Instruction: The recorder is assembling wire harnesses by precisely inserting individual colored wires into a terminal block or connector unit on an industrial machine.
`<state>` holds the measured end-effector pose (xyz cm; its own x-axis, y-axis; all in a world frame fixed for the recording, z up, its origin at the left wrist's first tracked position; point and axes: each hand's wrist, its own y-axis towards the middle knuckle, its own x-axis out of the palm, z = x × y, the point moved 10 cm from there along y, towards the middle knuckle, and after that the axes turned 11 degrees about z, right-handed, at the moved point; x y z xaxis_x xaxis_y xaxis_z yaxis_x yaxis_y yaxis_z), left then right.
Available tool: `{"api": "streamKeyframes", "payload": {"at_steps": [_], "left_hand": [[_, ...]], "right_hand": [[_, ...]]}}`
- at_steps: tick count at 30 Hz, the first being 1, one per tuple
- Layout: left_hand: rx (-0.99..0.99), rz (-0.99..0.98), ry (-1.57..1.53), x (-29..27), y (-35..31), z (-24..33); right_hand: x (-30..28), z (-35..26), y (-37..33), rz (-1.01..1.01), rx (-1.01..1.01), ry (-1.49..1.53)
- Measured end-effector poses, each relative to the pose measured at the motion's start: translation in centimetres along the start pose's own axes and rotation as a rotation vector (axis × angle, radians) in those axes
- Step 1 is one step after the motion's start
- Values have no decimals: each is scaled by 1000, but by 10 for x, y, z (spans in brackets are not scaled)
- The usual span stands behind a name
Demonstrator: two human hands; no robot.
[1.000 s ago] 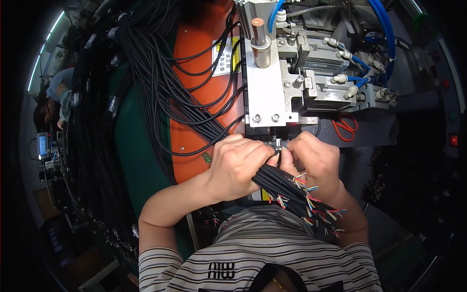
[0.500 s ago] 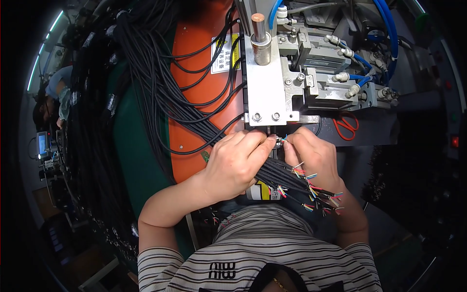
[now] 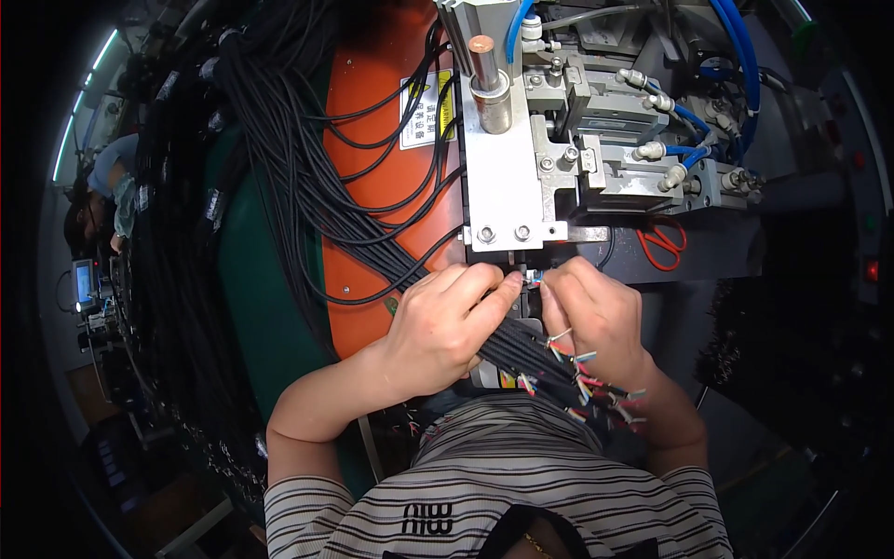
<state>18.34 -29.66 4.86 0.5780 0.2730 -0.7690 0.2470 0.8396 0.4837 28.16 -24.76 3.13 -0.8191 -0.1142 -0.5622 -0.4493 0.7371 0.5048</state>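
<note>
My left hand [image 3: 447, 317] pinches a black cable close to its end, just in front of the machine's bright metal plate [image 3: 506, 191]. Small coloured wires [image 3: 534, 277] stick out of that cable end into the gap between my hands. My right hand [image 3: 596, 312] has thumb and fingers pressed together on those wires. Under both hands runs a thick bundle of black cables [image 3: 531, 359], their stripped ends showing red, white, yellow and blue wires near my right wrist. My fingers partly hide the held cable end.
Black cables [image 3: 307, 177] drape over an orange machine panel [image 3: 358, 307] on the left. Metal air cylinders [image 3: 619, 116] with blue hoses [image 3: 740, 56] stand at the back right. Red-handled scissors [image 3: 661, 244] lie on a dark surface. Far left, another person [image 3: 112, 177] is at work.
The metal plate and its upright rod have shifted slightly left and nearer in the picture. Both hands have come a little nearer to me, still pinching the cable end and wires.
</note>
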Motion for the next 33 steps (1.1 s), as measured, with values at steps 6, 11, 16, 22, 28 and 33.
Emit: {"api": "streamKeyframes", "payload": {"at_steps": [6,11,16,22,28,33], "left_hand": [[-13,4,7,1,2,-1],[144,-23,53,0,5,14],[193,-75,135,4,9,21],[154,-116,163,10,14,21],[136,-96,138,7,14,19],[132,-95,146,7,13,18]], "right_hand": [[1,0,2,6,-9,-34],[0,-8,5,-10,-74,-95],[3,-12,8,-96,-87,-183],[11,5,11,-242,-57,-115],[3,8,5,-83,0,2],[-1,1,13,-37,-52,8]]}}
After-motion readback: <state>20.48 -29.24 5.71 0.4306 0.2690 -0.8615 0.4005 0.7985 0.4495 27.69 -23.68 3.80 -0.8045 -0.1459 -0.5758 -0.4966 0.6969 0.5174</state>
